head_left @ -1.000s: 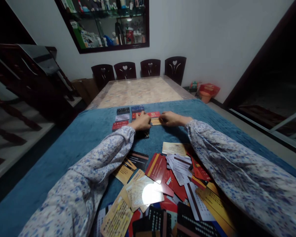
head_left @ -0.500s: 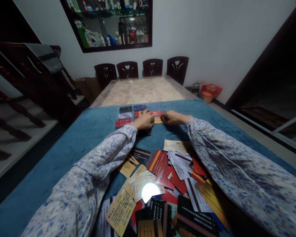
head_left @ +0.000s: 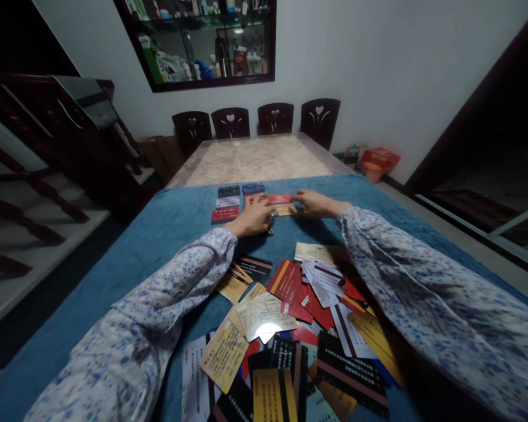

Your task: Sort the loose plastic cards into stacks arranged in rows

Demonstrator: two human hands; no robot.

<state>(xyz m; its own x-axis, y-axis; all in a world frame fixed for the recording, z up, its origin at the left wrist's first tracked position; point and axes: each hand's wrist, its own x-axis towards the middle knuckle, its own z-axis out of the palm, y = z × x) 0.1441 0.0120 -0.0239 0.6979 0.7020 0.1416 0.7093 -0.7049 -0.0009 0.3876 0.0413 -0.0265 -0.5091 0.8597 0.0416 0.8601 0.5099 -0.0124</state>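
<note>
My left hand (head_left: 251,218) reaches over a small row of cards, fingers spread and resting at a red card (head_left: 251,199), which it partly covers. Something thin and dark sticks out beneath it; I cannot make out what. My right hand (head_left: 317,204) is beside a yellow card (head_left: 284,209), its fingers apart at that card's right edge. Behind the yellow card lies another red card (head_left: 280,198). To the left are neat stacks: black (head_left: 229,191), blue (head_left: 253,188), silver-white (head_left: 227,202) and red (head_left: 224,214).
A loose heap of overlapping cards, with a maroon card (head_left: 285,282) and a black card (head_left: 351,369) among them, spreads in front of me. A blue cloth (head_left: 180,234) covers the near part of the stone-topped table (head_left: 250,155). Several dark chairs (head_left: 276,119) stand behind it.
My right hand has drawn slightly away from the yellow card, leaving more of it visible. My left hand stays over the red card. The view has shifted a little.
</note>
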